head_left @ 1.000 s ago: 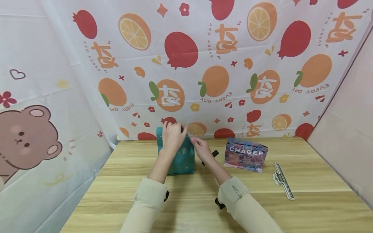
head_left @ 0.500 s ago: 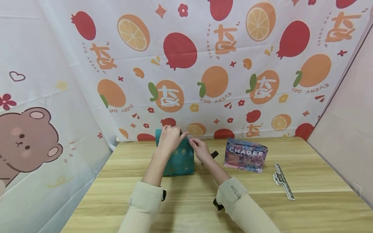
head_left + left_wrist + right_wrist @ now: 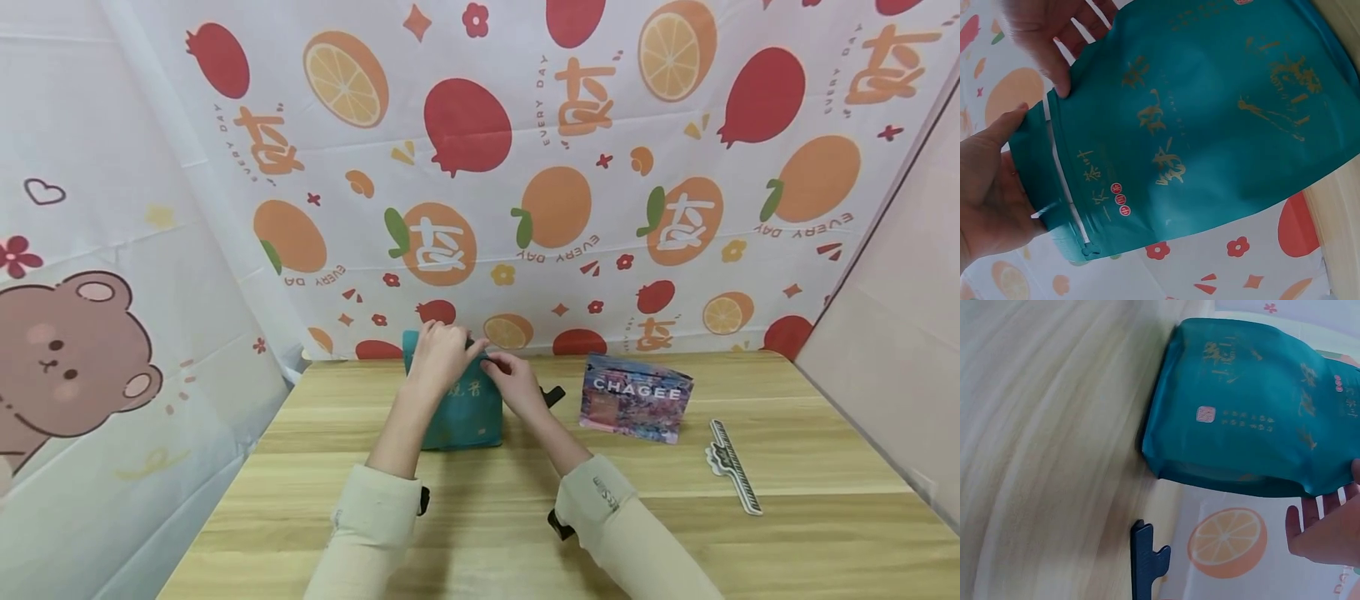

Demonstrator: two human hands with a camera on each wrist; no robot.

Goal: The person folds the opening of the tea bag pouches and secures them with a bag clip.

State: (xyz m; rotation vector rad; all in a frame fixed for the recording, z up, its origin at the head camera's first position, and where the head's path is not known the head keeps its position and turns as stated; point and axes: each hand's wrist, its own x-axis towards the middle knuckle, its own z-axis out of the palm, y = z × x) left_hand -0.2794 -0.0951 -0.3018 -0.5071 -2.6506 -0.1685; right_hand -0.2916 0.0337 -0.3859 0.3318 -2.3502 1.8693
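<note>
A teal stand-up bag (image 3: 463, 417) with gold lettering stands on the wooden table (image 3: 480, 517) near its back edge. My left hand (image 3: 448, 343) grips the bag's top edge from above. My right hand (image 3: 497, 363) pinches the same top edge at its right end, close to the left fingers. In the left wrist view the bag (image 3: 1210, 119) fills the frame, with the left hand (image 3: 997, 181) holding the sealed strip and the right hand's fingers (image 3: 1047, 37) on it further along. The right wrist view shows the bag's lower body (image 3: 1247, 406) on the table.
A black clip (image 3: 553, 395) lies just right of the bag, also in the right wrist view as the clip (image 3: 1147, 565). A colourful CHAGEE pouch (image 3: 636, 407) stands further right, with a ruler (image 3: 737, 477) beyond it. A fruit-print cloth (image 3: 525, 167) hangs behind the table.
My right hand has slid a little left along the bag's top edge, closer to the left hand. The bag and the left hand have hardly moved.
</note>
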